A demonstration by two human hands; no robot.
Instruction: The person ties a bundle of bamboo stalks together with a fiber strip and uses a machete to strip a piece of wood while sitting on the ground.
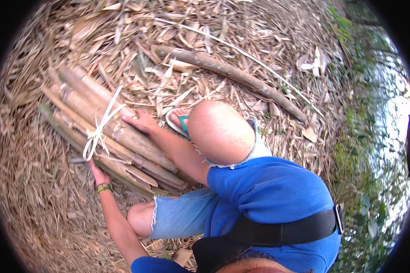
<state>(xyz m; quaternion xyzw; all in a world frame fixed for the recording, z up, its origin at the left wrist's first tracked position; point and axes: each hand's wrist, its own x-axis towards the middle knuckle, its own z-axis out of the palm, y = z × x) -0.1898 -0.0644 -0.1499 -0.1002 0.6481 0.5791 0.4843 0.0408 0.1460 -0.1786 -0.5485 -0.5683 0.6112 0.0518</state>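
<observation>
A bundle of dry brown bamboo stalks (pixel 123 141) lies on the leaf-covered ground in front of my knees. A pale strip (pixel 100 127) is tied around it, with loose ends sticking up. My right hand (pixel 141 122) lies flat on top of the bundle, just right of the tie, fingers spread. My left hand (pixel 97 172), with coloured bands on the wrist, reaches to the bundle's near side just below the knot. Its fingers are hidden against the stalks, so its grip is unclear.
A long thick dry stalk (pixel 232 73) lies apart on the ground behind my knee. My foot in a sandal (pixel 180 120) rests beside the bundle. Dry leaves and husks (pixel 45 204) cover the ground; green plants (pixel 364 136) and bright water lie at right.
</observation>
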